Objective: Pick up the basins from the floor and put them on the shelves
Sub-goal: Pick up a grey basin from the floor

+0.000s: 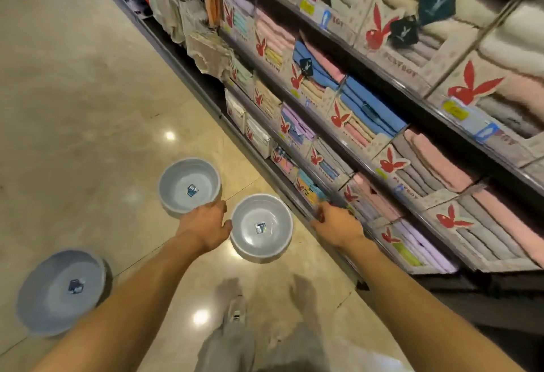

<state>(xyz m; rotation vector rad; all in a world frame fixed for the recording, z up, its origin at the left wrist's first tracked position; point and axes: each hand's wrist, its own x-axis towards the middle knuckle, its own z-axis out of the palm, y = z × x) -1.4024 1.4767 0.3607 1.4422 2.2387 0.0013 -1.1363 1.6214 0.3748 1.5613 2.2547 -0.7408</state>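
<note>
Shiny tan stone floor (88,100) in a shop aisle, with shelves (368,147) of folded towels (371,112) along the right. Three grey round basins on the floor: far (190,184), near (261,227), left (60,292), each with a small sticker inside. Left hand (206,225) between two basins, fingers curled loosely, gripping nothing. Right hand (338,224) at the bottom shelf, fingers hard to tell.

I can read "PLAYBOY" in red letters under a red rabbit-head logo on the pale cardboard towel boxes (394,56) along the shelves on my right. The same word repeats on boxes lower down (404,190). The small stickers inside the grey plastic basins (260,228) and the yellow shelf tags (455,111) are too blurred to read.
</note>
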